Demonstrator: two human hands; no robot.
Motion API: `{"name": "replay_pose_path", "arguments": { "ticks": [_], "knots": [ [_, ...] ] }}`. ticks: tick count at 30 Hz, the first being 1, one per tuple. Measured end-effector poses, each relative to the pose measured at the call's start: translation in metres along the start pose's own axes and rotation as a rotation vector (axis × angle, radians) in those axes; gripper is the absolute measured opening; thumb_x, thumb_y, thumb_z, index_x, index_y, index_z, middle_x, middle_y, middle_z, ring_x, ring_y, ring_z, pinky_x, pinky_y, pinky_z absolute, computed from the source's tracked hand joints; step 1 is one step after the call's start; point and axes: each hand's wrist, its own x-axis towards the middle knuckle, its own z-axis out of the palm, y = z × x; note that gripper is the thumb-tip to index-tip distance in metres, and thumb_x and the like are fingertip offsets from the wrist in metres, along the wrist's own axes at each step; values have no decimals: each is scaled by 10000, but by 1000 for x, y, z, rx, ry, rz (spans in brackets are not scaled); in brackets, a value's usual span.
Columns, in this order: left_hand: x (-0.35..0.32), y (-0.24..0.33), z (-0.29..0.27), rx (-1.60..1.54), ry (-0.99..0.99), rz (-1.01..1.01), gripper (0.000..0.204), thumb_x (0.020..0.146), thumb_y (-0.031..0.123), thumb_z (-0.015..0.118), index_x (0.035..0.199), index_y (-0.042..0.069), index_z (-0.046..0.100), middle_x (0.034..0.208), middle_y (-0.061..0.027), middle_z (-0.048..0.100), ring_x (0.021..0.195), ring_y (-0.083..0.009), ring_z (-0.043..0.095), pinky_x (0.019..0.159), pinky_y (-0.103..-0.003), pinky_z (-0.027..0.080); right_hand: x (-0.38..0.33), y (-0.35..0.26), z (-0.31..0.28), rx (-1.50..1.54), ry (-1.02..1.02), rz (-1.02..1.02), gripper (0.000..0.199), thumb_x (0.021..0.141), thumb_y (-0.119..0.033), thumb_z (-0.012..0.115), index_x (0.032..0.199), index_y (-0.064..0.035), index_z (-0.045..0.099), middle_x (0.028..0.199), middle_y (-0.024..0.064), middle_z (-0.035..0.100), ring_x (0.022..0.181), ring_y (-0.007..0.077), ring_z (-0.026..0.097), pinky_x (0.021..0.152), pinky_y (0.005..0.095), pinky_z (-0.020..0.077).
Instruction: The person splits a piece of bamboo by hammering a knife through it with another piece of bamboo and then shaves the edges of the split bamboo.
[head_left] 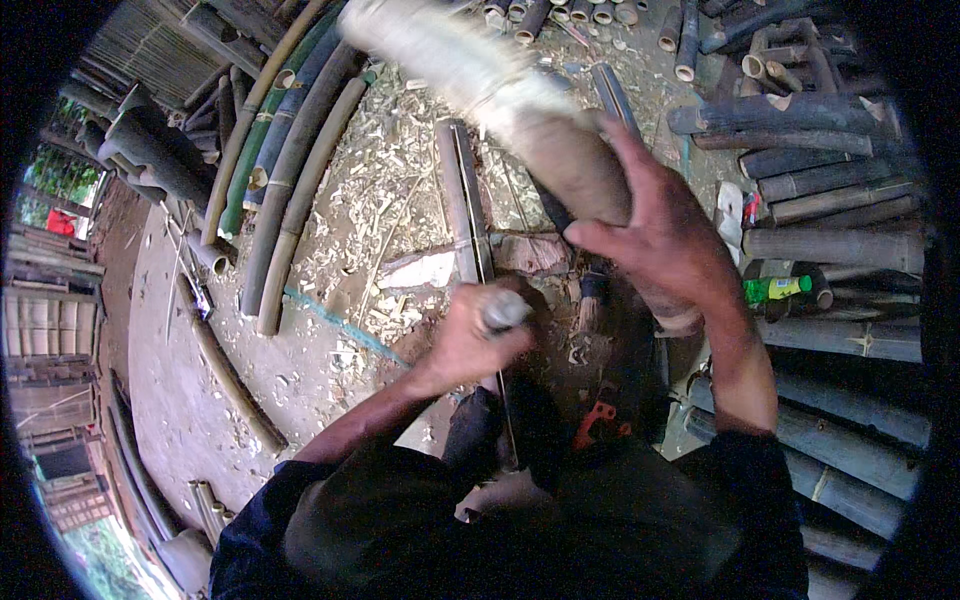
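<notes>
A: What are the hands doing with themselves?

B: The left hand (465, 348) is clenched around an upright tool (507, 311), its round grey end poking out above the fist. The right hand (668, 228) grasps a thick club (570, 150) by its near end; the far end is badly blurred.

A: Why hold the tool that way?

B: Probably to keep it steady over the slit pole (455, 200) – that grip leaves the grey top clear. I can't see its lower end, so contact with the pole is anyone's guess.

A: And where's the pole?

B: In the middle, running from the far side, beneath the left hand, to between the person's legs. I'd guess the legs help stop it rolling. A pale-faced wooden piece (425, 270) lies crosswise there, perhaps as a support.

A: The rest?

B: Pale chips (345, 170) litter the floor (190, 370); long poles (300, 200) lie far left, and more are stacked at right – likely to keep the middle free.
</notes>
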Motion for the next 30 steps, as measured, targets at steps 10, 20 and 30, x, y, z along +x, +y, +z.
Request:
{"name": "replay_pose_path", "arguments": {
  "ticks": [10, 20, 30],
  "knots": [
    [63, -177, -211, 974, 298, -362, 319, 841, 129, 622, 1114, -19, 547, 1056, -331, 614, 1015, -490, 598, 849, -536, 489, 9, 129, 82, 563, -22, 532, 904, 761, -337, 788, 1474, -30, 326, 1360, 149, 518, 1243, 262, 492, 1051, 366, 386],
    [-29, -139, -50, -153, 131, -347, 338, 914, 234, 692, 1157, 3, 650, 1059, -91, 698, 929, -207, 652, 803, -358, 523, 23, 209, 105, -313, 79, 540, 627, 893, -353, 638, 1359, 19, 444, 1153, 277, 631, 1037, 454, 616, 955, 506, 464],
    [-42, -108, 10, -361, -28, -449, 388, 841, 169, 779, 1137, -41, 645, 1025, -114, 709, 929, -187, 653, 868, -346, 519, -134, 258, 192, 667, 377, 756, 810, 848, -522, 627, 1417, 24, 444, 1302, 207, 570, 1189, 327, 566, 1011, 414, 451]
  ]
}}
